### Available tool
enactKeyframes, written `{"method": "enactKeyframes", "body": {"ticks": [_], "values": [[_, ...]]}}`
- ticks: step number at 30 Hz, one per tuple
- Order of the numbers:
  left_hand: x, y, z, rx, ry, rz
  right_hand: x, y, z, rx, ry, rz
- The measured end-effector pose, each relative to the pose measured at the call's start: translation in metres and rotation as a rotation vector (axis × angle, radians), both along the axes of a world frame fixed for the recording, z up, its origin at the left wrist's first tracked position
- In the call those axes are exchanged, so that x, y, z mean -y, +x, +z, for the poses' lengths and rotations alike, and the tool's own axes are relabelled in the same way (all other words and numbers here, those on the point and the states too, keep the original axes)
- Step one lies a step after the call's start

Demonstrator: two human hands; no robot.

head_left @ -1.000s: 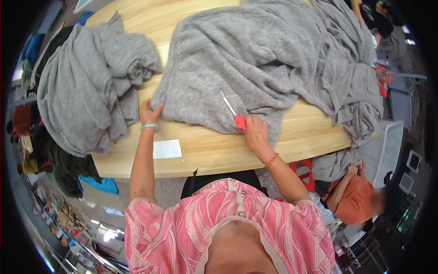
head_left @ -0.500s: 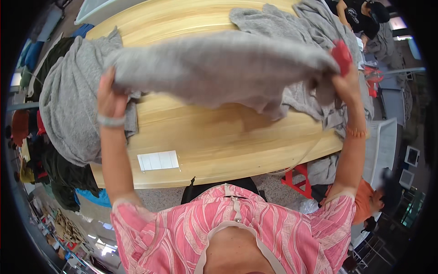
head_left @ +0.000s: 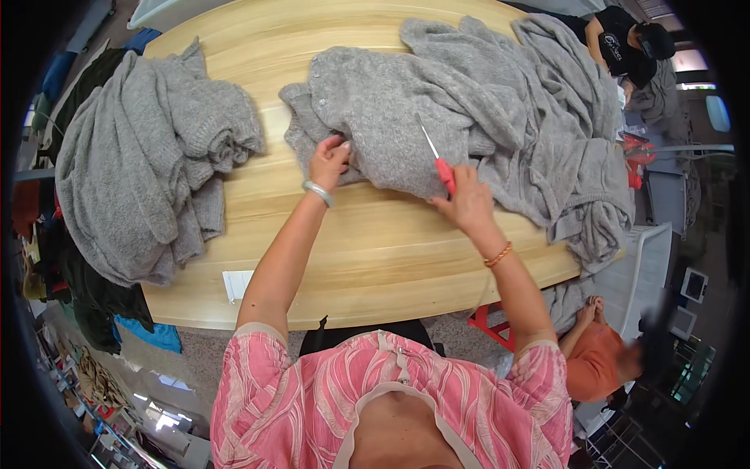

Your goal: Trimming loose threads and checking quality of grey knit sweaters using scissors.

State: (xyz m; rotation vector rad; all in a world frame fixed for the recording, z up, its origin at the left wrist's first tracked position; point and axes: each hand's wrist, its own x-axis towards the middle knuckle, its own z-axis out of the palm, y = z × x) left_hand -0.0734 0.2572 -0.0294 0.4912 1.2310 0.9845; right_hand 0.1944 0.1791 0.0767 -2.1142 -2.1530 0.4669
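Observation:
A grey knitted garment (head_left: 383,105) lies spread on the wooden table in front of me. My left hand (head_left: 328,162) is closed on its near left edge, with the fingertips partly hidden in a fold. In my right hand (head_left: 471,202) is a pair of red-handled scissors (head_left: 444,173). Their slim, pointed blades look closed and point up and to the left, over the garment. The right hand sits at the garment's near right edge.
More grey knits (head_left: 539,102) are heaped to the right, and another grey pile (head_left: 129,168) covers the table's left end. A white card (head_left: 236,285) lies near the front edge of the table (head_left: 367,301). Two other people (head_left: 625,47) are at the right; a pale bin (head_left: 644,262) stands there.
The garment, held stretched in the air between both hands, has come down onto the table. Both hands have moved inward, the left to its near edge, the right with the scissors.

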Motion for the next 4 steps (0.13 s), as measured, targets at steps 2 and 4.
{"method": "enactKeyframes", "body": {"ticks": [2,4], "values": [[0.001,0.017,-0.009,-0.26,0.341,-0.037,0.006,-0.005,-0.023,0.011,0.07,-0.052],[0.004,0.027,-0.013,-0.362,0.339,-0.086,-0.002,0.002,-0.037,0.02,-0.09,-0.134]]}}
